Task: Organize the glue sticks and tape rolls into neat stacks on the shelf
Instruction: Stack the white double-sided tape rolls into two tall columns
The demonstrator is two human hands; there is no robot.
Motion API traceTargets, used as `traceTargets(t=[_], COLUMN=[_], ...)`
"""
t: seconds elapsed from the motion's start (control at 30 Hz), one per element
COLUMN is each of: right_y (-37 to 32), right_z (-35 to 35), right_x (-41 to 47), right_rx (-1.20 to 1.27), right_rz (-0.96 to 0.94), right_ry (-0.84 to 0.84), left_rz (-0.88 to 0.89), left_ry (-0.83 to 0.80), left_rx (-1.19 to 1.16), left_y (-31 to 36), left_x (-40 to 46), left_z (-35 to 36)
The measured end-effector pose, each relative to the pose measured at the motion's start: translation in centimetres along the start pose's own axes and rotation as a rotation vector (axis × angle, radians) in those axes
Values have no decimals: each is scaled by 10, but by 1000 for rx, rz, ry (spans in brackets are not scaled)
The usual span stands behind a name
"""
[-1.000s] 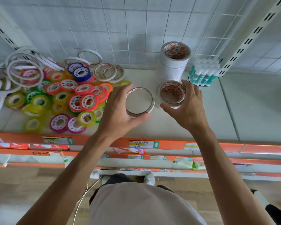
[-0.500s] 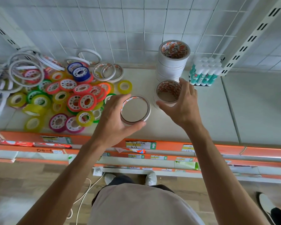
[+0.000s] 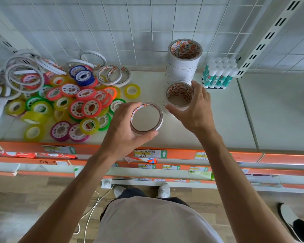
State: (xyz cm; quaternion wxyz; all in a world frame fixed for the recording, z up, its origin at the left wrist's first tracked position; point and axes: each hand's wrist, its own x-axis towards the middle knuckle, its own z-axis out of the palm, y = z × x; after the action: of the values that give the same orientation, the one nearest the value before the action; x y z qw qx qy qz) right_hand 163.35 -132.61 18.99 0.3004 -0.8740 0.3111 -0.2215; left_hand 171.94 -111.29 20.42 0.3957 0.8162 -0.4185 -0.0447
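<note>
White-edged tape roll (image 3: 146,118) with its cardboard core is sitting at frame centre, fingers of the left hand (image 3: 125,130) curling around it, hole facing up. Just right, the right hand (image 3: 194,109) is cupping the short white roll stack (image 3: 178,97), the nearer landing spot.

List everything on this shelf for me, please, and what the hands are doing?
Tall tape stack: one, white, at the back wall.
Short tape stack: one, white, in front of the tall one.
Loose white roll: one, held above the shelf.
Small tape rolls: many, mixed colours, heaped at left.
Thin rings: several, white, far left.
Glue sticks: a bunch, white and teal, upright at right.
Left hand: grips the loose roll.
Right hand: grips the short stack.
</note>
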Motion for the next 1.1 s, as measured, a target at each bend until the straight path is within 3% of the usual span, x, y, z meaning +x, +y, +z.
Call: traceTargets(t=[0.53,1.1], right_y=[3,7], right_z=[-7,-3], right_x=[13,11], right_rx=[56,65], right_rz=[54,36], right_ry=[-122,-80], left_rz=[-20,-14], left_ry=[19,3], left_rx=[-34,1], left_y=[13,13], left_x=[6,14], left_z=[-5,2])
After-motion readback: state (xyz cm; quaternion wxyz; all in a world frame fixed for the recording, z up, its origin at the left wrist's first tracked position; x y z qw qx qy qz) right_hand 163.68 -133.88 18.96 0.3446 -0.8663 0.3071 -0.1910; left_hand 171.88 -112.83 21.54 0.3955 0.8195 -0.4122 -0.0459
